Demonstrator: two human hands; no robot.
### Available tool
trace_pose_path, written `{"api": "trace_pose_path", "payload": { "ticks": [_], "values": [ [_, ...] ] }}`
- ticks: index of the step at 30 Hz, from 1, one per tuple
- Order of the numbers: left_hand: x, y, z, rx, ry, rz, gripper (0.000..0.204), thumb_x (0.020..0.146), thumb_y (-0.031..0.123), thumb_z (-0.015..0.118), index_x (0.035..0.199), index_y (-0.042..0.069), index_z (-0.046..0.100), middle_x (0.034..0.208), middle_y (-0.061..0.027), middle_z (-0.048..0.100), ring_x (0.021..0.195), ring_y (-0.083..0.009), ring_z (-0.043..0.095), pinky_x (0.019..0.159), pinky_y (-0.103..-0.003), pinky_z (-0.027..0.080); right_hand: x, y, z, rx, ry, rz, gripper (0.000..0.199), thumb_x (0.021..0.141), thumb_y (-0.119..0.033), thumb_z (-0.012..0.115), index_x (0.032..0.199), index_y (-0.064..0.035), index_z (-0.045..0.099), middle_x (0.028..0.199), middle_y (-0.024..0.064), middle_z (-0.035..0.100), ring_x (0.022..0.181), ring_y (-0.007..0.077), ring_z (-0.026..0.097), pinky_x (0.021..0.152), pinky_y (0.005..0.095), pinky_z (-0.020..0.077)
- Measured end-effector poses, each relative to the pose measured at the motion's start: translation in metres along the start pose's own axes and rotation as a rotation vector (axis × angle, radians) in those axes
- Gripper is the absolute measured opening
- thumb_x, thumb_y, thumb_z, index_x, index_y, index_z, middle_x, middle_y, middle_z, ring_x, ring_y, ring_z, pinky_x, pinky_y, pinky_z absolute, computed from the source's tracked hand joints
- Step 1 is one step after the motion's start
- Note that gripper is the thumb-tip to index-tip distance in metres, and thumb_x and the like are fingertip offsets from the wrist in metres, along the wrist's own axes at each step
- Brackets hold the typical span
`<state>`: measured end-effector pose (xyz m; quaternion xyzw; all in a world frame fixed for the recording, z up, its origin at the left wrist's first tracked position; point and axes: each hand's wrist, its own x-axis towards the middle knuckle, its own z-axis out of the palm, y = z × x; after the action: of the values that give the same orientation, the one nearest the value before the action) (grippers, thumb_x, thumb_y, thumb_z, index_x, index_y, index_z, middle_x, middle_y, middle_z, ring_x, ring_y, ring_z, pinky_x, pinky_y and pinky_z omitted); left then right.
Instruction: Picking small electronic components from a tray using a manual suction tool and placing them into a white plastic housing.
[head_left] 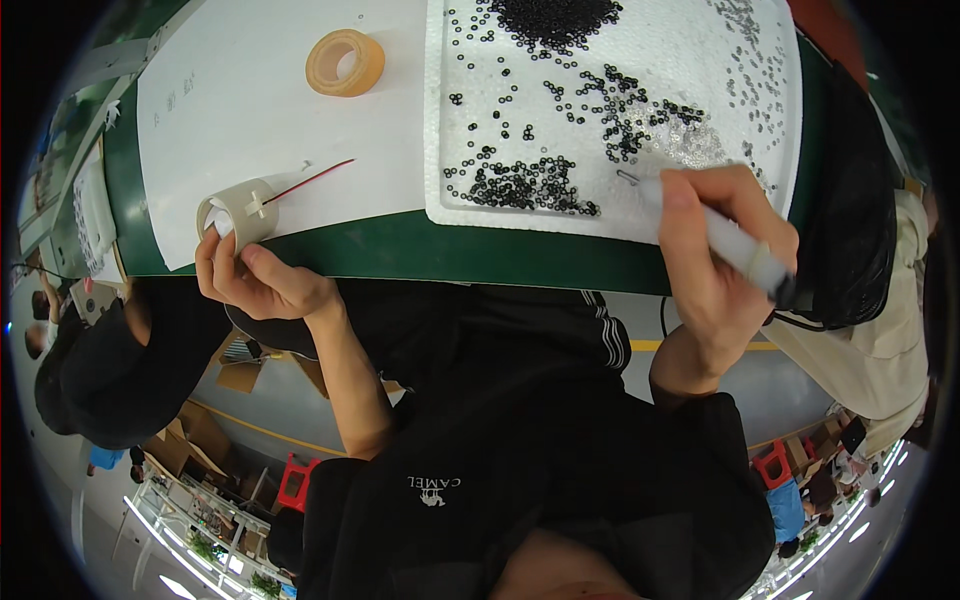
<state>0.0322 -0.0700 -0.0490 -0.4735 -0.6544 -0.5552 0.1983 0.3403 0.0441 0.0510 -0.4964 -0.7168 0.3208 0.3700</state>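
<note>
At the table's near edge on the left, my left hand (262, 282) grips a short off-white cylinder (247, 207), with fingers at its open end and the thumb against its side. A small white cross-shaped piece (261, 198) sits on its wall, and a thin red rod (312, 178) sticks out from there, up to the right. My right hand (722, 262) is closed round a thick white pen-shaped tool (728, 240) with a thin metal tip and a dark rear end. Its tip points over the white foam tray (434, 120), close to small black rings (520, 187).
The tray also holds a dense heap of black rings (556, 18) and scattered clear rings (690, 140). A tan tape roll (373, 72) lies on white paper (220, 110) over the green table (450, 245). A black bag (855, 230) stands at the right. Another person (140, 360) is at the left.
</note>
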Motion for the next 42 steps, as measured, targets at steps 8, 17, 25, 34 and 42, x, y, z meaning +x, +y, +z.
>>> {"api": "trace_pose_path", "payload": {
  "ticks": [8,17,25,34,42],
  "values": [
    [0.041,0.028,-0.019,0.322,-0.155,-0.028,0.036,0.080,0.004,0.074,0.112,-0.001,0.058,0.117,-0.0153,0.052,0.106,-0.0292,0.053,0.091,-0.038,0.047,0.013,-0.027,-0.005,0.094,-0.131,0.300,0.012,0.086,-0.008,0.071,0.084,0.0028,0.066,0.065,0.0017,0.062,0.059,0.0047,0.053,0.052,0.0193,0.0380],
    [0.050,0.041,-0.017,0.190,-0.287,-0.172,0.045,0.077,0.004,0.078,0.116,0.000,0.056,0.116,-0.0142,0.057,0.107,-0.0308,0.056,0.091,-0.039,0.048,-0.021,-0.023,-0.025,0.699,-0.510,0.047,0.027,0.089,-0.002,0.060,0.116,0.0020,0.063,0.084,0.0032,0.064,0.071,0.0070,0.053,0.063,0.0205,0.0418],
    [0.077,0.094,-0.022,-1.185,-0.006,-1.100,0.033,0.096,0.029,0.061,0.116,0.003,0.053,0.110,-0.0100,0.059,0.104,-0.0271,0.061,0.089,-0.043,0.051,-0.044,-0.048,0.019,0.741,-0.283,0.103,0.031,0.089,-0.002,0.063,0.120,0.0009,0.061,0.078,0.0013,0.063,0.065,0.0039,0.051,0.057,0.0191,0.0389],
    [0.087,0.146,0.000,-1.094,0.201,-0.999,0.025,0.098,0.028,0.056,0.102,0.005,0.047,0.094,-0.0113,0.060,0.086,-0.0265,0.068,0.069,-0.040,0.056,-0.042,-0.096,0.045,0.291,-0.221,-0.351,0.021,0.083,-0.004,0.071,0.104,0.0018,0.069,0.074,0.0119,0.069,0.054,0.0192,0.062,0.051,0.0266,0.0457],
    [0.076,0.169,-0.002,-1.073,0.114,-0.981,0.024,0.098,0.025,0.056,0.096,0.005,0.045,0.087,-0.0139,0.058,0.077,-0.0282,0.069,0.064,-0.038,0.058,-0.041,-0.097,0.052,0.245,-0.203,-0.360,0.021,0.083,-0.006,0.073,0.102,0.0015,0.069,0.075,0.0141,0.069,0.056,0.0235,0.064,0.052,0.0300,0.0487]
  ]
}}
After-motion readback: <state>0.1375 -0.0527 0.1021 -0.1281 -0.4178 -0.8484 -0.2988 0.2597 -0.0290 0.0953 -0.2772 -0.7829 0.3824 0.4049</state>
